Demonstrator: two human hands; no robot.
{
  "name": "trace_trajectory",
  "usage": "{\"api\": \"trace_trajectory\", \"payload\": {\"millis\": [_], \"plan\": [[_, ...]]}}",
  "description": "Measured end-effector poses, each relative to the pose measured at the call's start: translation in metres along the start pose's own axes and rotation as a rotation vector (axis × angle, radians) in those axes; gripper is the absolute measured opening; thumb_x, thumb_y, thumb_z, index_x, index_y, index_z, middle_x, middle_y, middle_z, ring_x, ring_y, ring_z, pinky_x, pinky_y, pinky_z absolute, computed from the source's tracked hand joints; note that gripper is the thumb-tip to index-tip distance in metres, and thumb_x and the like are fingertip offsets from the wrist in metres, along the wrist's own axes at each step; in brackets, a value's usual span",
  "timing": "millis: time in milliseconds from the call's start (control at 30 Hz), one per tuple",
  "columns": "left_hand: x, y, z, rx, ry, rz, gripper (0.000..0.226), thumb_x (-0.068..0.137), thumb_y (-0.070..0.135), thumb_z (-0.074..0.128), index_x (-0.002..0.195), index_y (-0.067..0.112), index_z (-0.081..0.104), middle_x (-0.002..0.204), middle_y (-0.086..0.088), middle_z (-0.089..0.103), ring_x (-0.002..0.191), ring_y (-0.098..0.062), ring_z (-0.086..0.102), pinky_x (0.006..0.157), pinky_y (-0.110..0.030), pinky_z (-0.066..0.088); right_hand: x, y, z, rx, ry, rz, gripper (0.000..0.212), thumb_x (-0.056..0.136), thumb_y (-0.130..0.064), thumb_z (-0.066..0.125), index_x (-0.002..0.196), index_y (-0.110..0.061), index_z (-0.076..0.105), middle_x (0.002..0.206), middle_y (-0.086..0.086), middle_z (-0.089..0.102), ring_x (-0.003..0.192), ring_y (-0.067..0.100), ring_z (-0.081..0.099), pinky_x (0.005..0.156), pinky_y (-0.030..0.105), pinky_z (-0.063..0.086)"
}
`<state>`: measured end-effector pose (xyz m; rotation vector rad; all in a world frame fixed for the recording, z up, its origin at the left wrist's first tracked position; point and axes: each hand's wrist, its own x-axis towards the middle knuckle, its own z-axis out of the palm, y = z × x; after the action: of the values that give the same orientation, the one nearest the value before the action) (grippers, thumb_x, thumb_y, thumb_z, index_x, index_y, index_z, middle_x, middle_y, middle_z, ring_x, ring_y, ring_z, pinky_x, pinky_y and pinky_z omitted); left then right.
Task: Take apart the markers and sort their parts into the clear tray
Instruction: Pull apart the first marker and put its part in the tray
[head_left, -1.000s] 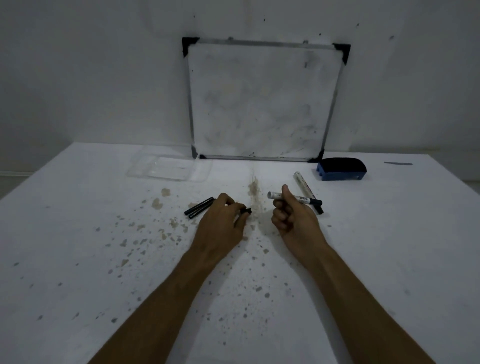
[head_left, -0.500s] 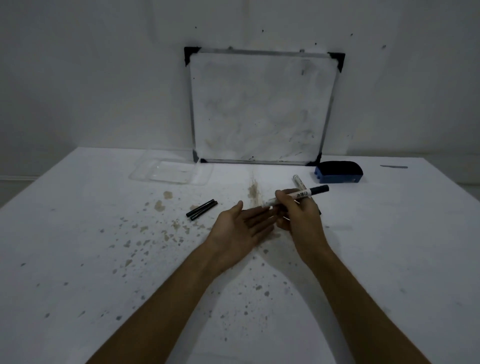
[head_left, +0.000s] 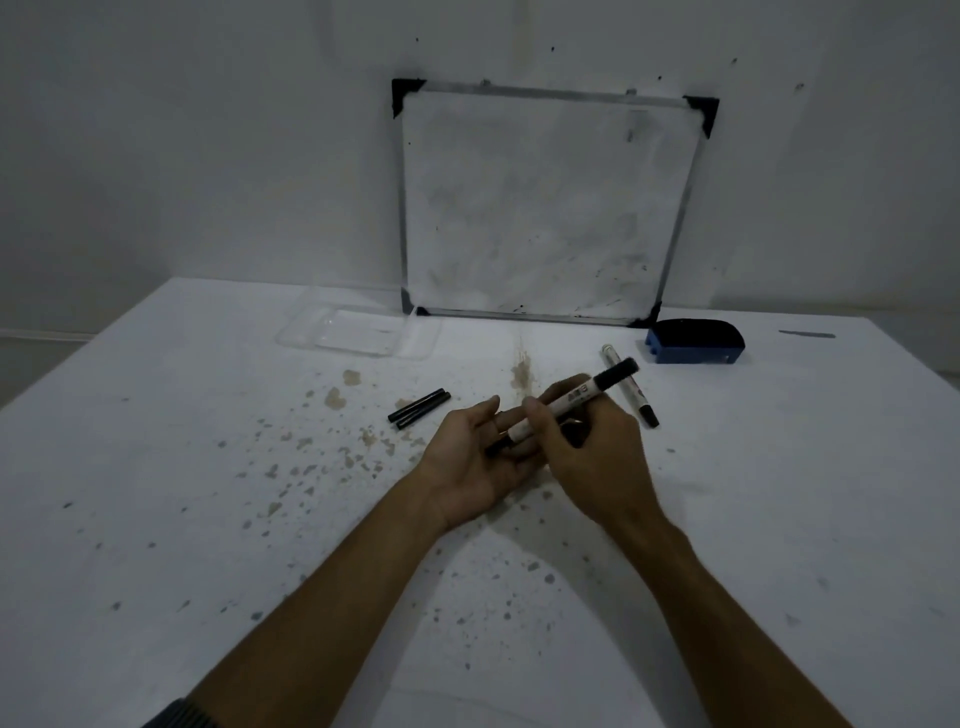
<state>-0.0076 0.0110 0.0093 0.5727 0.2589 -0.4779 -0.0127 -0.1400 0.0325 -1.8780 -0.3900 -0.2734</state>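
My right hand (head_left: 597, 452) grips a white marker (head_left: 571, 401) with a black cap, tilted so the cap points up and to the right. The marker's lower end rests in the palm of my left hand (head_left: 472, 462), which lies palm up with its fingers apart. A second white marker (head_left: 628, 384) lies on the table just right of my hands. Two thin black parts (head_left: 418, 409) lie side by side to the left. The clear tray (head_left: 358, 338) sits at the back left, with nothing visible in it.
A framed whiteboard (head_left: 545, 208) leans against the wall at the back. A blue eraser (head_left: 695, 341) sits at its right foot. The white table (head_left: 208, 519) is speckled with brown and grey stains.
My right hand lifted the marker off the table and brought its lower end into my left hand. My left hand turned palm up and opened.
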Motion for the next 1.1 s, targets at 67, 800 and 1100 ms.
{"api": "trace_trajectory", "payload": {"millis": [67,800,1100], "plan": [[0.003,0.002,-0.002,0.007,0.012,-0.017,0.056,0.108,0.035,0.036,0.135,-0.006,0.064,0.108,-0.015,0.063,0.105,-0.026,0.058,0.124,-0.036,0.032,-0.004,0.001,0.007,-0.01,-0.011,-0.007,0.015,0.095,-0.03,0.068,0.094,-0.017,0.062,0.082,-0.003,0.075,0.075,0.007,0.075,0.068,0.028,0.064],[-0.021,0.02,-0.002,0.671,-0.151,0.057,0.035,0.109,0.016,0.049,0.136,-0.002,0.063,0.133,-0.022,0.07,0.125,-0.03,0.068,0.106,-0.042,0.055,0.03,0.031,-0.036,0.365,0.083,0.504,0.041,0.108,-0.037,0.043,0.126,-0.005,0.06,0.078,0.01,0.059,0.067,0.019,0.059,0.06,0.028,0.046],[-0.024,0.013,-0.004,1.043,0.023,0.378,0.026,0.107,0.02,0.056,0.119,0.0,0.067,0.102,-0.015,0.08,0.076,-0.019,0.075,0.07,-0.025,0.06,0.012,0.047,-0.028,-0.696,-0.124,0.035,0.041,0.108,-0.037,0.039,0.138,-0.015,0.055,0.108,0.009,0.06,0.076,0.016,0.058,0.066,0.028,0.048]]}}
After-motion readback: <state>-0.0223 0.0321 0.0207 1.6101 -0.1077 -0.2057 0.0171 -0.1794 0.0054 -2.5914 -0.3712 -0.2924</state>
